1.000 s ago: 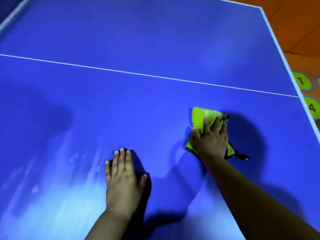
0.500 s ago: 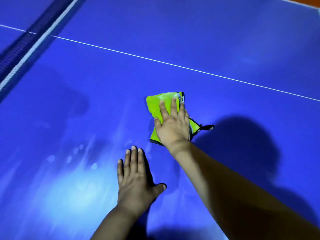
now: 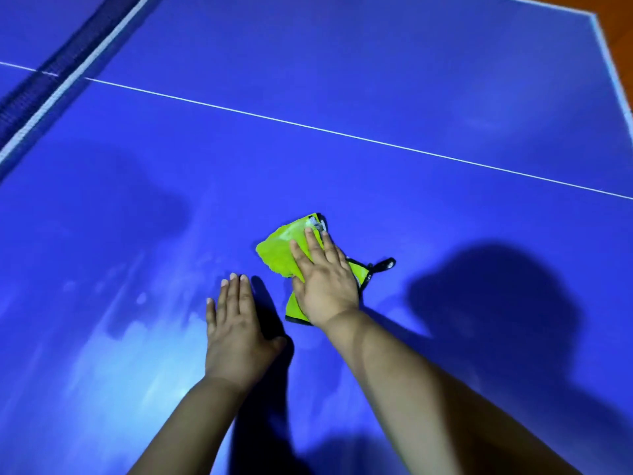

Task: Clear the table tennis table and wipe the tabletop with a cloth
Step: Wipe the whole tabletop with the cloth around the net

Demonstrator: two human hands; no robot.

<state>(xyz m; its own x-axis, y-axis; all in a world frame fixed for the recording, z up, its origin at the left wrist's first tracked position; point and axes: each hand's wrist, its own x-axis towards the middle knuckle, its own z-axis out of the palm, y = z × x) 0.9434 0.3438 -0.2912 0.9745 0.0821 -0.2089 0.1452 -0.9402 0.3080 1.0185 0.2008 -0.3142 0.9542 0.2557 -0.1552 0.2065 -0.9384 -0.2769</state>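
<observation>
A yellow-green cloth (image 3: 278, 255) with black trim and a small black loop lies crumpled on the blue table tennis table (image 3: 376, 80). My right hand (image 3: 325, 279) presses flat on the cloth with straight fingers, covering its right half. My left hand (image 3: 236, 327) rests flat on the bare tabletop just left of the cloth, fingers straight and together. Pale wet streaks and smears show on the surface left of my left hand.
The net (image 3: 51, 73) with its white top band runs across the upper left corner. A white centre line (image 3: 342, 133) crosses the table. The white-edged table border (image 3: 613, 73) is at the far right, with orange floor (image 3: 616, 15) beyond.
My right hand has slid the cloth leftward across the table, from the right side to close beside my left hand. The view swung left, bringing the net in.
</observation>
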